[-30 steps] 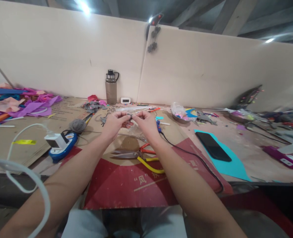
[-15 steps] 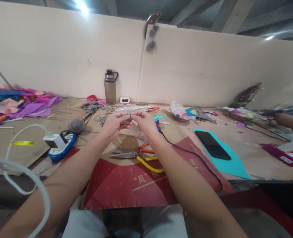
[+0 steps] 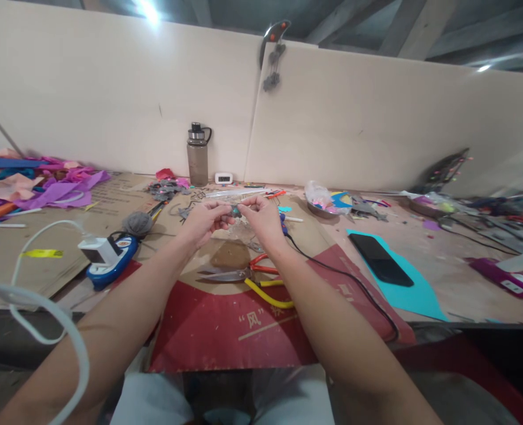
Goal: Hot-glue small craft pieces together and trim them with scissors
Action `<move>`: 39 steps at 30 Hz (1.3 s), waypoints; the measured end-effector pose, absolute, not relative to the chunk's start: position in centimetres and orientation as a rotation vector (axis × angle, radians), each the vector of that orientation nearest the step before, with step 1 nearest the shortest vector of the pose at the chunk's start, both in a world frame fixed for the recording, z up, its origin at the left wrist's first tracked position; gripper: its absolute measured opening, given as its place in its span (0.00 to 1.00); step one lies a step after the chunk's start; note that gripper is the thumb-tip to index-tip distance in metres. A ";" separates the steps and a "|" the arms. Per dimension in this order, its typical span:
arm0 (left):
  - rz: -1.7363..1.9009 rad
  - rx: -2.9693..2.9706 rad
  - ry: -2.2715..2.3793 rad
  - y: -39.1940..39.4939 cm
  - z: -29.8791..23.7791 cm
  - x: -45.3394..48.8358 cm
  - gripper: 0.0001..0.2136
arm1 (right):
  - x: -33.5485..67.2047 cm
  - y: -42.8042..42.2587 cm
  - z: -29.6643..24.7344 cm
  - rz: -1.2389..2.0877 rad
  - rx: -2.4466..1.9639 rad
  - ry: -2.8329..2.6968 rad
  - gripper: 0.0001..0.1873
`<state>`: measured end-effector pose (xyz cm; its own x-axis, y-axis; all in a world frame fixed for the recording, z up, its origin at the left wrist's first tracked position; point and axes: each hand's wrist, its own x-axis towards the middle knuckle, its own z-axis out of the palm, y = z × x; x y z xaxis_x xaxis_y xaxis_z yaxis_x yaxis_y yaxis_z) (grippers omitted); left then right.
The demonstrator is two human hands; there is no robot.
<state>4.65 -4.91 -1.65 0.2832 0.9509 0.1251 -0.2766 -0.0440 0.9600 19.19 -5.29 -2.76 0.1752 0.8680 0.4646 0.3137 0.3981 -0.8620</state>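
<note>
My left hand [image 3: 209, 222] and my right hand [image 3: 264, 221] meet above the cardboard, thumbs and forefingers pinched on a small grey-green piece [image 3: 235, 211]. Fingertips cover much of it, and it is too small to name. Nearer to me, scissors [image 3: 226, 275] lie with blades pointing left; one handle loop is orange, the other yellow, partly behind my right forearm. Just beyond my right wrist, a blue tool [image 3: 283, 223] with a black cord is half hidden.
A grey yarn ball [image 3: 137, 224] and a blue power strip [image 3: 111, 267] are on the left. A bottle [image 3: 198, 156] stands by the wall. Rightward are a bowl of scraps [image 3: 326, 208] and a phone [image 3: 380, 258] on turquoise sheet [image 3: 425, 301]. A white cable [image 3: 78, 336] loops near my left arm.
The small piece has turned or shifted between my fingertips, and more of its greenish side shows. Another person's arm at the far right has left the view.
</note>
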 end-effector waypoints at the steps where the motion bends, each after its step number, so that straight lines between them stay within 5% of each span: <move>1: 1.157 1.201 0.753 -4.9 -1.7 4.7 0.05 | 19.1 -5.4 -2.7 0.531 -1.152 -1.400 0.09; 11: 1.181 1.091 0.775 -4.8 -1.6 4.5 0.04 | 18.9 -7.1 -1.8 0.203 -1.154 -1.610 0.04; 31: 1.253 1.018 0.704 -5.1 -0.9 4.3 0.02 | 19.5 -7.2 -2.0 -0.496 -1.092 -2.062 0.13; 39: 1.258 1.031 0.739 -4.7 -1.2 4.2 0.03 | 19.4 -7.1 -1.9 -0.332 -1.002 -2.031 0.12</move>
